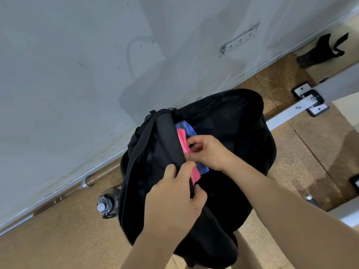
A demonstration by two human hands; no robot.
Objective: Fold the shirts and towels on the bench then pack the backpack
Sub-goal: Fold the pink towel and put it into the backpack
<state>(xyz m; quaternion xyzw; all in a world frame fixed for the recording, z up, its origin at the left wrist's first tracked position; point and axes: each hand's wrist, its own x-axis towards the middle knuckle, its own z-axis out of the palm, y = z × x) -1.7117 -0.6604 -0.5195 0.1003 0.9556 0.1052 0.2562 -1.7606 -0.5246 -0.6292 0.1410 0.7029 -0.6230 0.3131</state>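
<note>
Gripping the black backpack (223, 117) by its rim, the left hand (172, 200) spreads the opening so the right hand (207, 150), pinching a folded pink cloth (182, 140), can tuck it inside beside the blue cloth (184, 126).

Scuffed pale wall (77, 74) over brown speckled boards (58, 239).
The wall is grey-blue and evenly lit, marked with dark flecks, a faint loop and a rectangular patch (240, 38) on its right part. A metal rod (58, 197) lies along the wall's foot at the left. Out from the wall at the right, a pale rail (281, 115) crosses the boards, held by a bracket (310, 101). A black cloth (322, 49) lies just beside the wall.
</note>
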